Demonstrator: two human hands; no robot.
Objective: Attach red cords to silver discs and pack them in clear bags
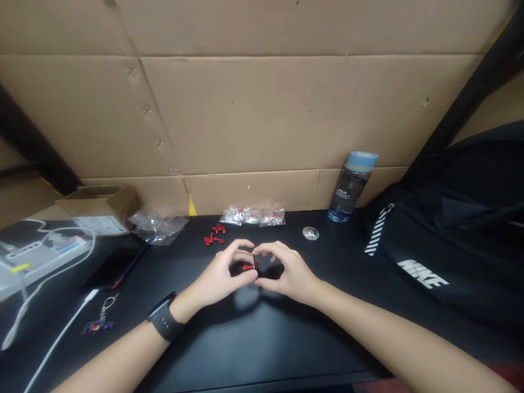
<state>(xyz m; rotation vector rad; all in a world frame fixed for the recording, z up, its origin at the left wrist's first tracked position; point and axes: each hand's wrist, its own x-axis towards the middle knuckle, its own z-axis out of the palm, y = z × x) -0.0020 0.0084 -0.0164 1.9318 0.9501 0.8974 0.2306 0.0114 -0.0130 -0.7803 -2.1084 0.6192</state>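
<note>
Between my two hands stands a small round shiny piece (256,262), seen nearly edge-on, with a bit of red beside it; I cannot make out its exact kind. My left hand (229,273) curls around its left side, thumb below and fingers above. From the right, my right hand (289,270) pinches at the same piece, fingertips close to those of the left. Just beyond my left hand lie several red cord loops (213,236). A clear, shiny domed disc (311,233) rests on the black table to the right of my hands.
Small clear packets (252,216) with red bits lie along the cardboard wall (254,120). Right: a water bottle (351,186) and a black bag (450,262). Left: a crumpled plastic bag (159,224), an open carton (102,207), a phone (112,267), a keychain (99,325), a white power strip (45,259).
</note>
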